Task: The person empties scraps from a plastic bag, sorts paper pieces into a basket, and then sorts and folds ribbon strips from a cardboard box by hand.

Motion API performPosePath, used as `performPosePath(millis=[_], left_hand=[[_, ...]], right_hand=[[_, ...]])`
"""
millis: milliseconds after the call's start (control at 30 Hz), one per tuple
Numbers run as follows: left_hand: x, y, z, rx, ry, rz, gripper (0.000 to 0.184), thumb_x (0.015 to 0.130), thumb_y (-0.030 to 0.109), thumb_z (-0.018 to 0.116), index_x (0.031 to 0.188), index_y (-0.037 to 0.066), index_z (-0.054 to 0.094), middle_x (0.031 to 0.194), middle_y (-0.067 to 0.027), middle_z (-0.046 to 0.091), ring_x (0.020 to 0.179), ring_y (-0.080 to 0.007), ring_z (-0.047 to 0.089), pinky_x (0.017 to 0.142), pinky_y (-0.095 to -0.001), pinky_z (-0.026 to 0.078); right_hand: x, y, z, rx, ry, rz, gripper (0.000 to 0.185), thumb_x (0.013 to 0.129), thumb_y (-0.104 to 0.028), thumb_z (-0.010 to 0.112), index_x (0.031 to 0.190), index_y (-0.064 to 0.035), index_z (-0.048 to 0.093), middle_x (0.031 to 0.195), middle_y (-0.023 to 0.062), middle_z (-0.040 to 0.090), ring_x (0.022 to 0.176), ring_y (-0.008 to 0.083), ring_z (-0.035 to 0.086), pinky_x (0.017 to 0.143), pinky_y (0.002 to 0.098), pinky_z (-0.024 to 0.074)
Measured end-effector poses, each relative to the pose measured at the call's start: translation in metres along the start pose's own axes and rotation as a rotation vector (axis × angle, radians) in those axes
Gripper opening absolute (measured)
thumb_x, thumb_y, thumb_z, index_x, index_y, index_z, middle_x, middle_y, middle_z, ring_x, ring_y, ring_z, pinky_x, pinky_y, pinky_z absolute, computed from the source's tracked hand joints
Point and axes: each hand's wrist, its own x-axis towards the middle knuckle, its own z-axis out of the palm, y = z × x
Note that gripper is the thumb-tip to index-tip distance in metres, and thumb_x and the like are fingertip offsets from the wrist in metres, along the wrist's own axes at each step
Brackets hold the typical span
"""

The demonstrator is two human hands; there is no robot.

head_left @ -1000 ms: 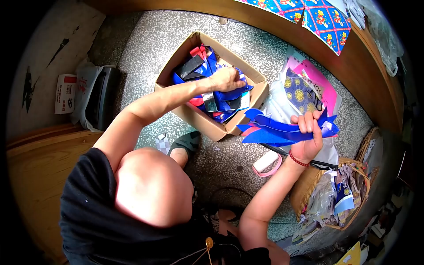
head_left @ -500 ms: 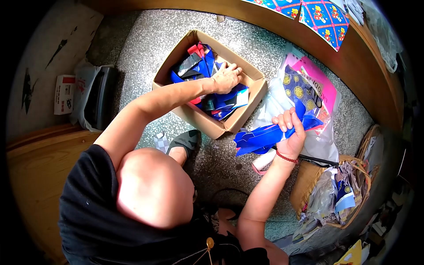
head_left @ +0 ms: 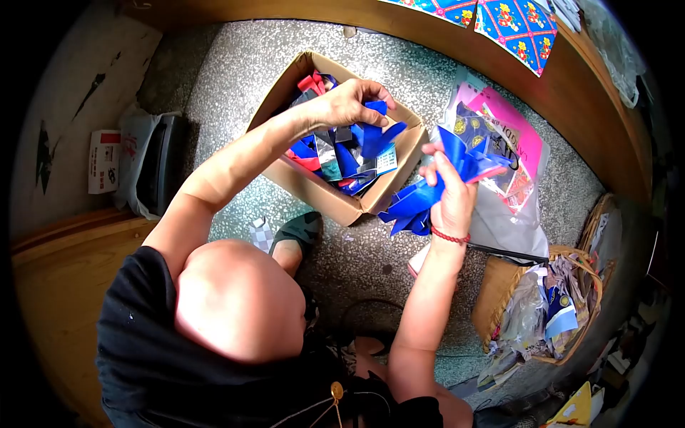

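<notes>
A cardboard box [head_left: 325, 201] on the floor holds a jumble of blue, red and black strips and scraps. Above its right side my left hand [head_left: 346, 105] pinches a blue strip [head_left: 374, 139], which hangs down over the scraps. To the right of the box, my right hand [head_left: 453, 203] is closed around a bundle of blue strips [head_left: 412, 203]. Some of these strips stick up past the fingers, a little blurred, with a reddish edge on one side. The two hands are apart.
Beyond my right hand lies a pink and clear plastic bag [head_left: 528, 153] with patterned pieces. A wicker basket [head_left: 598, 292] of scraps stands at the lower right. At the left are a white bag [head_left: 135, 160] and a small box [head_left: 105, 162]. A wooden edge [head_left: 314, 8] runs along the top.
My left hand has risen out of the box's contents, bringing up a blue strip. My right hand has shifted slightly left, and its bundle is tilted and fanned more upward.
</notes>
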Motion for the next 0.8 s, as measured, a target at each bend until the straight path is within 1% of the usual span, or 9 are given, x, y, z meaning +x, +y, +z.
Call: performPosePath(millis=[100, 233, 300, 367, 433, 500, 633, 733, 800], left_hand=[[-0.003, 0.005, 0.016, -0.294, 0.064, -0.032, 0.023, 0.073, 0.002, 0.067, 0.093, 0.004, 0.057, 0.087, -0.0011, 0.059, 0.079, -0.0080, 0.055, 0.071, -0.0214, 0.046], [-0.007, 0.009, 0.032, -0.270, 0.123, 0.021, 0.019, 0.073, 0.001, 0.067, 0.089, 0.003, 0.057, 0.084, -0.0015, 0.059, 0.077, -0.0084, 0.056, 0.069, -0.0211, 0.046], [-0.005, 0.001, 0.039, -0.150, 0.108, 0.053, 0.019, 0.072, 0.001, 0.067, 0.088, 0.002, 0.057, 0.083, -0.0015, 0.059, 0.075, -0.0083, 0.056, 0.068, -0.0207, 0.046], [-0.004, -0.004, 0.041, -0.180, 0.109, 0.046, 0.017, 0.073, 0.001, 0.067, 0.086, 0.002, 0.057, 0.083, -0.0017, 0.059, 0.074, -0.0081, 0.056, 0.068, -0.0204, 0.046], [-0.005, -0.006, 0.039, -0.224, 0.141, -0.024, 0.015, 0.074, 0.001, 0.065, 0.085, 0.002, 0.056, 0.081, -0.0020, 0.059, 0.074, -0.0084, 0.057, 0.069, -0.0207, 0.046], [-0.006, -0.009, 0.037, -0.244, 0.143, -0.041, 0.013, 0.074, 0.000, 0.064, 0.084, 0.002, 0.055, 0.080, -0.0026, 0.060, 0.071, -0.0085, 0.058, 0.066, -0.0202, 0.047], [-0.014, -0.024, 0.022, -0.302, 0.117, -0.114, 0.013, 0.074, 0.002, 0.065, 0.083, 0.003, 0.055, 0.075, -0.0014, 0.060, 0.061, -0.0064, 0.056, 0.053, -0.0169, 0.045], [-0.025, -0.033, -0.012, -0.022, 0.119, -0.130, 0.010, 0.074, 0.003, 0.065, 0.080, 0.002, 0.056, 0.071, 0.0005, 0.057, 0.061, -0.0064, 0.054, 0.052, -0.0202, 0.044], [-0.029, -0.042, -0.048, 0.392, 0.160, -0.012, 0.016, 0.071, 0.008, 0.064, 0.082, 0.000, 0.056, 0.071, -0.0058, 0.059, 0.065, -0.0168, 0.057, 0.059, -0.0274, 0.047]], right_hand=[[0.002, 0.013, 0.015, -0.158, 0.186, 0.026, 0.019, 0.077, -0.010, 0.066, 0.092, -0.0012, 0.059, 0.080, 0.0042, 0.061, 0.053, 0.0058, 0.047, 0.049, 0.0198, 0.0385], [0.003, 0.022, 0.019, -0.017, 0.186, -0.001, 0.024, 0.072, -0.012, 0.072, 0.090, -0.0005, 0.060, 0.075, -0.0006, 0.058, 0.053, 0.0035, 0.045, 0.046, 0.0194, 0.0345], [0.002, 0.024, 0.027, -0.030, 0.181, -0.004, 0.032, 0.070, -0.005, 0.072, 0.098, 0.0011, 0.058, 0.087, 0.0033, 0.060, 0.068, 0.0097, 0.056, 0.065, 0.0234, 0.0466], [0.005, 0.029, 0.023, -0.018, 0.184, -0.009, 0.034, 0.070, 0.000, 0.070, 0.101, 0.0016, 0.057, 0.091, 0.0055, 0.060, 0.076, 0.0133, 0.058, 0.076, 0.0266, 0.0470], [0.005, 0.023, 0.020, 0.012, 0.235, -0.060, 0.036, 0.071, 0.001, 0.067, 0.105, -0.0015, 0.055, 0.093, 0.0050, 0.060, 0.074, 0.0120, 0.059, 0.066, 0.0239, 0.0478], [0.007, 0.020, 0.009, -0.034, 0.334, -0.059, 0.019, 0.074, 0.001, 0.063, 0.091, -0.0057, 0.056, 0.075, 0.0007, 0.056, 0.054, 0.0062, 0.046, 0.051, 0.0234, 0.0378], [0.004, 0.016, -0.012, 0.112, 0.259, -0.058, 0.016, 0.076, -0.003, 0.063, 0.091, -0.0031, 0.055, 0.069, 0.0014, 0.052, 0.050, 0.0073, 0.041, 0.053, 0.0241, 0.0426], [0.000, 0.006, -0.019, 0.146, 0.189, -0.002, 0.020, 0.077, -0.003, 0.063, 0.094, -0.0046, 0.055, 0.070, 0.0022, 0.053, 0.053, 0.0073, 0.042, 0.056, 0.0259, 0.0430], [0.000, 0.006, -0.034, 0.185, 0.134, 0.028, 0.020, 0.077, -0.003, 0.062, 0.094, -0.0045, 0.054, 0.071, 0.0020, 0.053, 0.053, 0.0072, 0.042, 0.056, 0.0267, 0.0431]])
